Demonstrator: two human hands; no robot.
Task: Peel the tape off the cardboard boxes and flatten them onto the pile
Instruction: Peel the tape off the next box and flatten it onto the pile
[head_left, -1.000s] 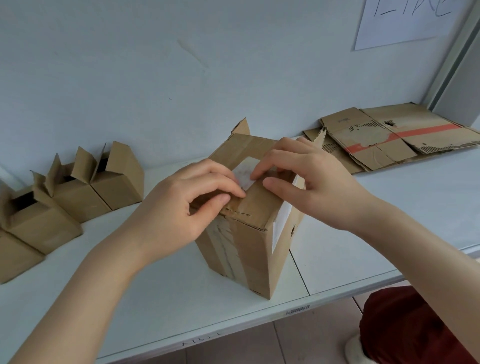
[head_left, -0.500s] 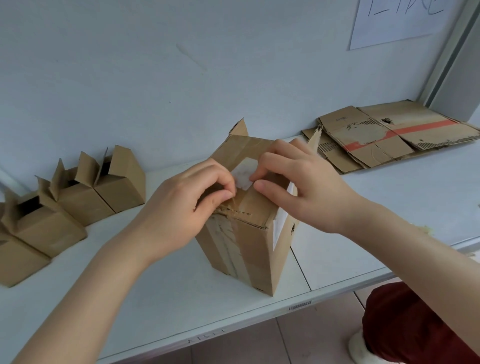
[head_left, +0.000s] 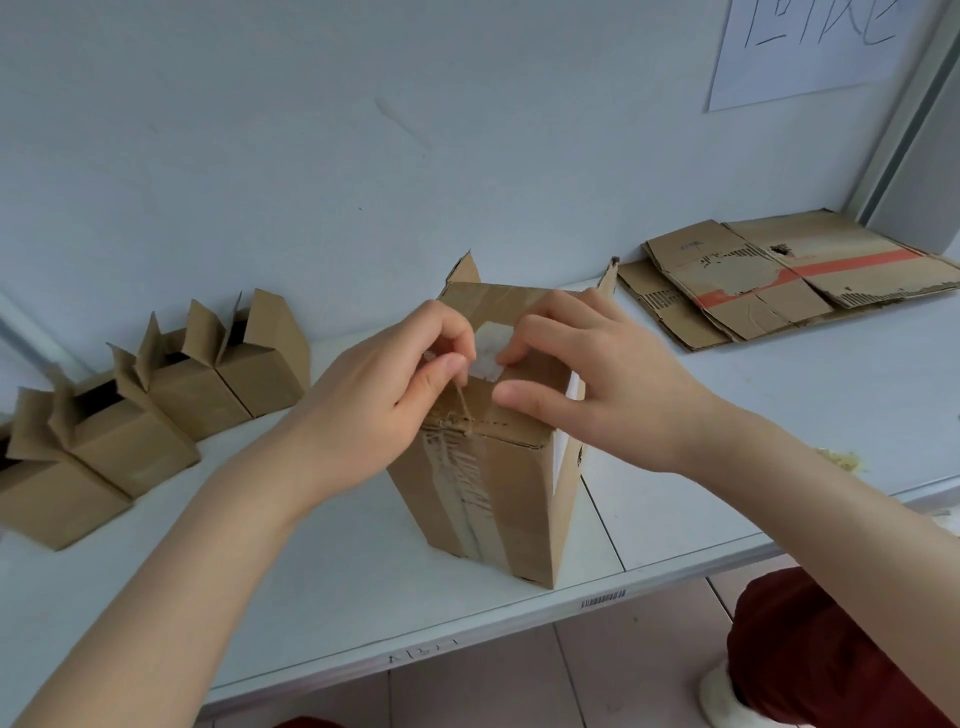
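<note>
Firmly, the left hand (head_left: 379, 395) pinches a frayed strip of tape (head_left: 462, 402) at the top front edge of the box (head_left: 519, 493), while the right hand (head_left: 602, 379) presses spread fingertips on the box's top. Pulling low and slowly along the seam, box braced against tipping, seems wisest; it stands upright on the surface (head_left: 727, 467), the flattened pile (head_left: 769, 291) to its right, open boxes (head_left: 208, 384) to its left.

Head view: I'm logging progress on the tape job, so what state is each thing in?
Taped box: upright, top shut, tape partly lifted.
Tape strip: pinched by left hand, lower end stuck to box edge.
Right hand: pressing on box top.
Small boxes: standing, flaps open.
Cardboard pile: flattened, stacked.
</note>
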